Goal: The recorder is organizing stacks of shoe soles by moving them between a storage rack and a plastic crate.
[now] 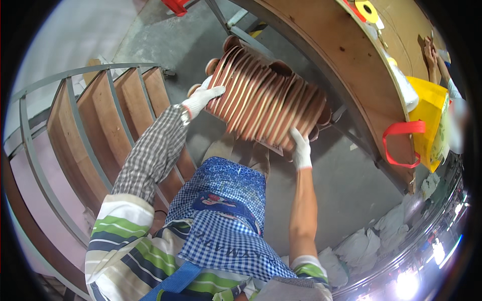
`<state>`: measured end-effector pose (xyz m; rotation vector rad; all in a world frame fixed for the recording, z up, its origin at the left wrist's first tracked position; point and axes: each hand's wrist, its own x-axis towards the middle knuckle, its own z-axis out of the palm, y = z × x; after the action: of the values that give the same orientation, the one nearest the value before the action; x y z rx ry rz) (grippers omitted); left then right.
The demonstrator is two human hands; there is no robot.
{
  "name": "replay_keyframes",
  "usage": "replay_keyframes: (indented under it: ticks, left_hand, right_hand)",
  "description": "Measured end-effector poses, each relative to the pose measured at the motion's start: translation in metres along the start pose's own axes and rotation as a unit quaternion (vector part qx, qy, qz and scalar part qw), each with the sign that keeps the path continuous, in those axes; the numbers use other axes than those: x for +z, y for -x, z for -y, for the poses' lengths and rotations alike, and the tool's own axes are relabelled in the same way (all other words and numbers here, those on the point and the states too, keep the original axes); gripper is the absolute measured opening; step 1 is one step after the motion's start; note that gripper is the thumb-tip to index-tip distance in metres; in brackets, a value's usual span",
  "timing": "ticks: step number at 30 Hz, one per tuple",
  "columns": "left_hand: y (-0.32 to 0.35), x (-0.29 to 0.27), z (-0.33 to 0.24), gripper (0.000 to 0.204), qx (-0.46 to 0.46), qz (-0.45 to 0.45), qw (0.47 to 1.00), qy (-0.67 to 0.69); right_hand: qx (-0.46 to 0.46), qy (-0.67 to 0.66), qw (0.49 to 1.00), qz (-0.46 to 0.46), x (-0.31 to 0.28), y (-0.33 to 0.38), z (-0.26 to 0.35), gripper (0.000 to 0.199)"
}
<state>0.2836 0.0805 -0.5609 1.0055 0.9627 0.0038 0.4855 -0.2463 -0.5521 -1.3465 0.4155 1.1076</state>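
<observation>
Between my two gloved hands is a long bundle of thin, flat reddish-brown pieces [266, 95] with pale edges and rounded ends. They look like shoe soles, but I cannot tell for certain. My left hand [205, 96], in a white glove, closes on the bundle's left end with its thumb over the near side. My right hand [301, 150], also gloved in white, grips the bundle's lower right end. Its fingers are partly hidden under the pieces. The bundle is held in front of me over the grey floor, tilted down to the right.
At my left stands a metal rack [113, 105] with slanted wooden boards. A curved-looking wooden worktable [326, 45] runs along the right, bearing a yellow bag [429, 120] with red handles and a tape roll [367, 11]. Another person's hands [431, 55] are beyond it. White sacks [356, 248] lie at the lower right.
</observation>
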Motion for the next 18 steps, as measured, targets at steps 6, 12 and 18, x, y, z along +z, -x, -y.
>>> replay_keyframes:
  ticks: [6,12,18]
  left_hand:
    - [-0.009,0.013,0.031,0.078,-0.008,-0.145,0.984,-0.100]
    - [-0.002,0.057,0.043,0.074,0.090,-0.214,0.970,-0.065]
    - [0.055,0.066,0.006,0.064,0.179,-0.266,0.818,-0.478]
  right_hand:
    - [-0.011,0.074,0.997,-0.019,0.008,-0.028,-0.015,0.054]
    - [-0.038,0.181,0.973,-0.137,-0.038,-0.033,-0.053,0.048]
    - [-0.037,0.505,0.832,-0.227,-0.020,0.006,-0.028,0.050]
